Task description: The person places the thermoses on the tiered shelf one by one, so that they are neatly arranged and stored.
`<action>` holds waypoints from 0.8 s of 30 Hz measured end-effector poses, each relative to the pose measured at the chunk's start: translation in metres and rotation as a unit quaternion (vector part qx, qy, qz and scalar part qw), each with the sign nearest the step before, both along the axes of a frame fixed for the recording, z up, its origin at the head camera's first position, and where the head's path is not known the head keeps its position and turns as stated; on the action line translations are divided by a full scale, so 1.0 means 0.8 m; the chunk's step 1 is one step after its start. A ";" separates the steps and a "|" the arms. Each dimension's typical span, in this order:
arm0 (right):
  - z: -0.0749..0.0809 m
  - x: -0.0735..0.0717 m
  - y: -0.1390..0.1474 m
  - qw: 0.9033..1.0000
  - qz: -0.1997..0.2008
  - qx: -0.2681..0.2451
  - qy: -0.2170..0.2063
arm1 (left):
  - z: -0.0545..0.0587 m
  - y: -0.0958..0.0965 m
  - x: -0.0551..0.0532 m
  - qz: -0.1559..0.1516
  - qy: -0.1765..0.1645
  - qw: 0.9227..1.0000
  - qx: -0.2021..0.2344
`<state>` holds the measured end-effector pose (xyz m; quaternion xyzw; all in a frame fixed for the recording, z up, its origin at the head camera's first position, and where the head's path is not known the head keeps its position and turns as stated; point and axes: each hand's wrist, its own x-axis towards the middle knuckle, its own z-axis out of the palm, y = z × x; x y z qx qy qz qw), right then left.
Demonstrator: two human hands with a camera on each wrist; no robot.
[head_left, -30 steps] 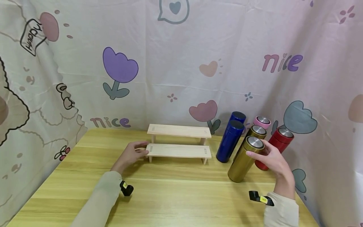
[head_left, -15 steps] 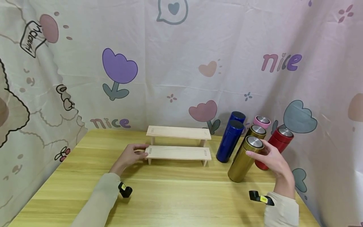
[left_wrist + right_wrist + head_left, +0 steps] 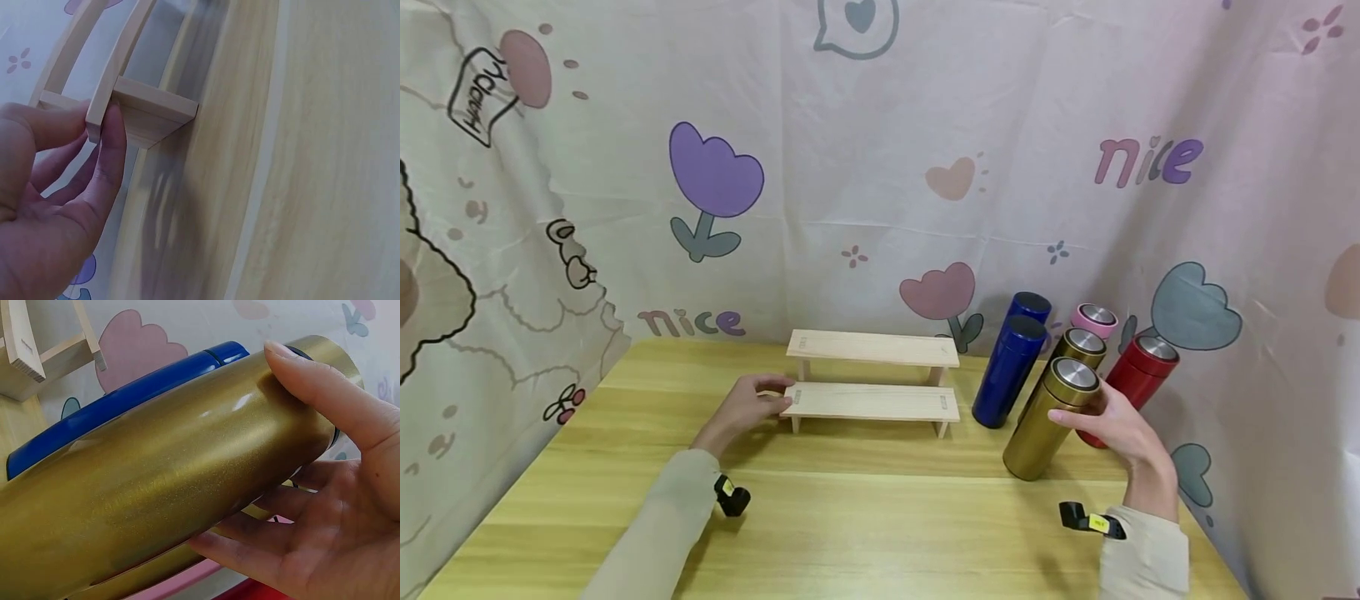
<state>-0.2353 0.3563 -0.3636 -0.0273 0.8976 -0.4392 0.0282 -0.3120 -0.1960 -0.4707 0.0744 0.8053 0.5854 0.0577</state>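
Observation:
A two-tier wooden shelf [image 3: 872,402] stands at the middle of the table. Its lower board's left end is pinched between thumb and fingers of my left hand [image 3: 747,414], as the left wrist view [image 3: 69,187] confirms. On the right, my right hand [image 3: 1123,425] is curled round the upper part of the front gold thermos [image 3: 1041,429], which stands on the table with a steel-topped lid. In the right wrist view the thumb lies near the lid seam of the gold thermos [image 3: 169,462], and the fingers pass round its other side.
Close behind the held one are a second gold thermos [image 3: 1086,346], two blue thermoses [image 3: 1009,375], a pink thermos [image 3: 1096,319] and a red thermos [image 3: 1142,371]. A printed curtain [image 3: 850,167] hangs along the back of the wooden table [image 3: 880,517].
The shelf shifts very slightly toward me and left with my left hand on it. My right hand keeps its hold on the gold thermos, which stays in place.

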 end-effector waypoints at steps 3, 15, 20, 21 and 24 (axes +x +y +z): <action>-0.001 0.000 0.001 1.000 -0.002 0.000 0.003 | 0.001 0.002 -0.003 -0.002 -0.002 1.000 0.001; -0.007 -0.001 0.000 1.000 -0.001 -0.011 -0.003 | 0.003 0.000 -0.002 0.009 -0.014 1.000 0.005; -0.005 0.001 -0.002 1.000 -0.006 -0.015 0.002 | 0.004 0.000 -0.001 0.006 -0.025 1.000 0.003; -0.005 0.001 -0.002 1.000 -0.007 -0.016 0.004 | 0.004 0.001 -0.001 0.007 -0.025 1.000 0.002; -0.001 0.001 -0.003 1.000 -0.011 -0.016 0.013 | 0.004 0.002 -0.002 0.010 -0.023 1.000 0.005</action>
